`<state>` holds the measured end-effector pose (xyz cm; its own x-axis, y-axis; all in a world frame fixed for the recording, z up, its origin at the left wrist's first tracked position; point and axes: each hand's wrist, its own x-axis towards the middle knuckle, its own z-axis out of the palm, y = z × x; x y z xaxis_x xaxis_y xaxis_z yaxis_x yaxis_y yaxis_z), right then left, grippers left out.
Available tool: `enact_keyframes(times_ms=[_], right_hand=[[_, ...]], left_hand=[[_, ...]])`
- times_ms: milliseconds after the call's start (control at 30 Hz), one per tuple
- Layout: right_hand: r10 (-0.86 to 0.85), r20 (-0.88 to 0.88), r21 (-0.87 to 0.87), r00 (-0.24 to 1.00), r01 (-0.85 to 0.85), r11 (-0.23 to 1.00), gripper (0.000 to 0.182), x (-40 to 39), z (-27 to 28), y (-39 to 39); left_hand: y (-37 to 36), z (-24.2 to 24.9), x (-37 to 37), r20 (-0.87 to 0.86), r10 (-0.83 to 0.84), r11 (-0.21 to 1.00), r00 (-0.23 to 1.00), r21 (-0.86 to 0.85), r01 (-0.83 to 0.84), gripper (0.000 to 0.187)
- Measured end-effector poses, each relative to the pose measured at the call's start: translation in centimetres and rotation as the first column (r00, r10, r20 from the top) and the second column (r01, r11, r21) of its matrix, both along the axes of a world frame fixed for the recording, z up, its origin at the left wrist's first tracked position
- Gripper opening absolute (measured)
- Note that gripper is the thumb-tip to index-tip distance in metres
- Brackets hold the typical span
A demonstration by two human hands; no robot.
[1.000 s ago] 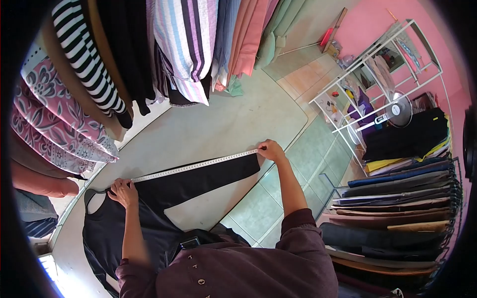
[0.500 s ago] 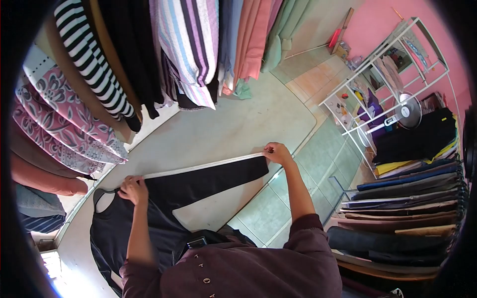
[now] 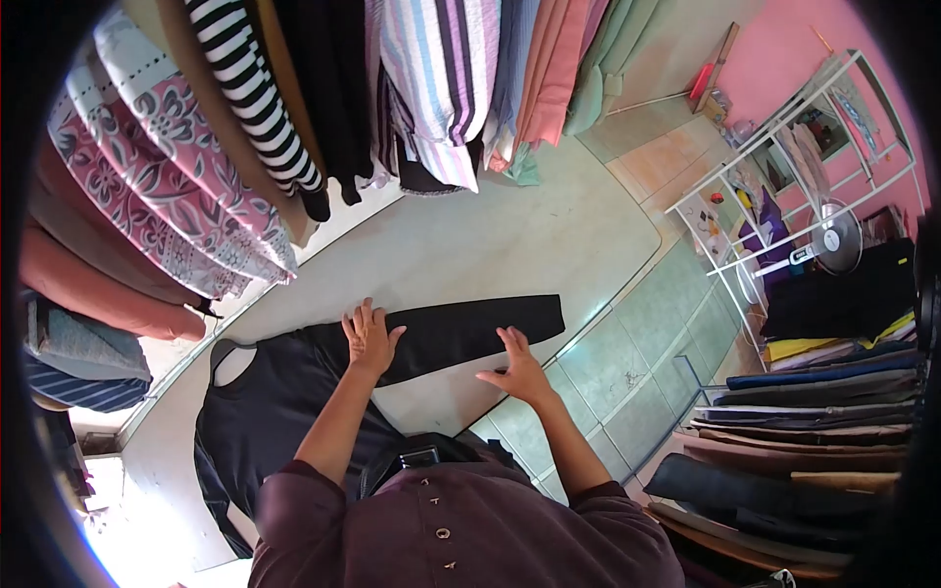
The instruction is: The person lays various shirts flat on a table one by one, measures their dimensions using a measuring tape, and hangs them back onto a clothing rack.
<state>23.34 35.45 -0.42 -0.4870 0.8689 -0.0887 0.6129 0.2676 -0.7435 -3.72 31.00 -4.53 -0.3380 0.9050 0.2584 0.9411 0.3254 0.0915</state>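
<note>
A black long-sleeved garment lies on the pale table, one sleeve stretched out to the right. My left hand rests near the top of that sleeve, by the shoulder, with its fingers spread. Over the sleeve's lower edge, toward the cuff, is my right hand, its thumb and fingers apart and nothing held between them. The neckline opening shows at the garment's left end. My body hides its lower part. No white tape is visible on the sleeve.
Hanging clothes line the table's far edge, with a pink floral cloth at the left. At the right are a white metal rack, a fan and a row of hanging garments. Tiled floor borders the table.
The white strip along the sleeve's top edge is gone from sight. Both hands have let go; the left has moved right along the sleeve, the right down and left. The view has shifted.
</note>
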Motion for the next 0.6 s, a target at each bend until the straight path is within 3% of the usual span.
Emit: enact_keyframes(times_ms=[33,67,100,133,200,233,267,333,400,467,500,533,567,600], right_hand=[[-0.007,0.129,0.079,0.992,-0.003,0.997,0.082,0.4,-0.2,-0.1],[-0.001,0.127,0.073,0.992,-0.008,0.997,0.082,0.8,-0.4,0.0],[0.006,0.215,0.009,0.977,-0.008,1.000,0.080,0.9,0.0,0.3],[0.020,0.302,-0.053,0.953,-0.004,0.999,0.079,0.8,0.2,0.5],[0.036,0.258,-0.008,0.965,-0.035,0.999,0.073,0.4,-0.4,0.5],[0.116,0.224,0.030,0.968,-0.126,0.992,0.071,-0.1,-0.9,0.3],[0.196,0.191,0.071,0.962,-0.213,0.975,0.068,-0.8,-1.4,0.0],[0.275,0.152,0.089,0.949,-0.291,0.953,0.063,-2.9,-2.1,-1.4],[0.471,0.077,-0.047,0.879,-0.468,0.882,0.062,-5.4,-1.5,-3.4],[0.538,0.065,-0.133,0.840,-0.527,0.839,0.061,-7.7,-0.2,-5.0],[0.594,0.056,-0.213,0.802,-0.572,0.792,0.061,-8.3,0.1,-5.5],[0.602,0.053,-0.219,0.796,-0.579,0.785,0.061,-8.6,0.1,-5.6],[0.617,0.041,-0.234,0.786,-0.593,0.771,0.061,-8.8,0.2,-5.7],[0.631,0.032,-0.249,0.775,-0.605,0.756,0.060,-9.0,0.2,-5.7]], left_hand=[[-0.2,1.9,-0.6,0.056,-0.106,0.979,0.993,-0.169,0.114,0.043],[-0.2,3.0,-1.1,0.129,-0.200,0.917,0.971,-0.325,0.232,0.046],[-0.4,2.6,-1.7,0.141,-0.255,0.912,0.957,-0.295,0.286,0.045],[-0.5,3.7,-2.2,0.142,-0.247,0.912,0.959,-0.299,0.279,0.045],[-1.5,6.7,-3.4,0.406,-0.054,0.921,0.912,-0.333,0.202,0.041],[-2.6,8.0,-4.5,0.393,-0.071,0.950,0.917,-0.255,0.183,0.043],[-3.5,9.7,-5.2,0.381,0.007,0.946,0.925,-0.303,0.118,0.049],[-6.1,10.9,-7.0,0.250,0.091,0.926,0.964,-0.378,0.011,0.051],[-7.1,10.9,-7.9,-0.092,0.158,0.686,0.983,-0.705,-0.177,0.047],[-7.9,10.4,-6.0,-0.323,-0.050,0.895,0.945,-0.435,-0.101,0.043],[-7.8,10.0,-4.9,-0.301,-0.154,0.943,0.941,-0.329,0.050,0.041],[-7.7,8.8,-3.5,-0.130,-0.229,0.953,0.965,-0.232,0.195,0.037],[-7.3,7.0,-1.6,0.191,-0.229,0.944,0.954,-0.196,0.266,0.032],[-6.5,7.5,-0.1,0.529,-0.274,0.872,0.803,-0.215,0.440,0.035]])
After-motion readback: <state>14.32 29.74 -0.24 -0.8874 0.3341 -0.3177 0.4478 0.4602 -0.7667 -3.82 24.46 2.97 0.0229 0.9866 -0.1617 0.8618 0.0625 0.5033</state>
